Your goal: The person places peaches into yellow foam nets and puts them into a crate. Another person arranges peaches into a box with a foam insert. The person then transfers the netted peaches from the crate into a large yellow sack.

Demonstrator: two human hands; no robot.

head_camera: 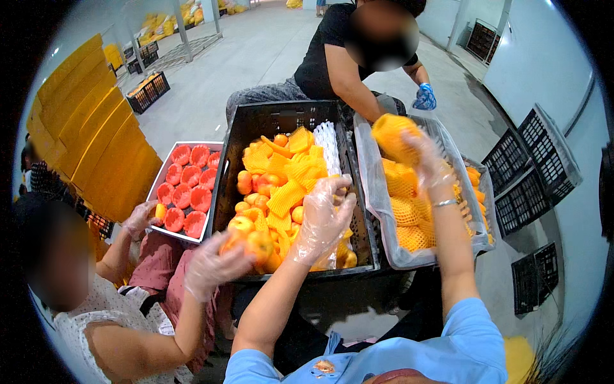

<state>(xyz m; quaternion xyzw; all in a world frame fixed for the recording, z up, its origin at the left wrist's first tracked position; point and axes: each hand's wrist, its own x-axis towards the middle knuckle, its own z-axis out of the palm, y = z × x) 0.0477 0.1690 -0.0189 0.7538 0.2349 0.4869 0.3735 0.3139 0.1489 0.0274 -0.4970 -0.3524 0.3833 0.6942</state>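
My left hand (pixel 326 216), in a clear plastic glove, is raised over the right part of a black plastic crate (pixel 369 254); its fingers are curled, and whether they pinch anything cannot be told. Orange-red round fruit (pixel 261 201) and loose yellow foam net sleeves (pixel 288 192) fill that crate, with white foam nets (pixel 327 144) at its far right. My right hand (pixel 429 161), also gloved, holds a yellow foam-netted fruit (pixel 395 137), slightly blurred, above a crate lined with translucent sheeting (pixel 374 201). Yellow foam-netted fruit (pixel 407 216) lies inside it.
A co-worker at left holds fruit (pixel 249 242) over the black crate, beside a white box (pixel 165 230) of red molded cups (pixel 182 196). Another person (pixel 331 72) reaches beside the lined crate. Yellow cartons (pixel 96 125) stand left, empty black crates (pixel 532 163) at right.
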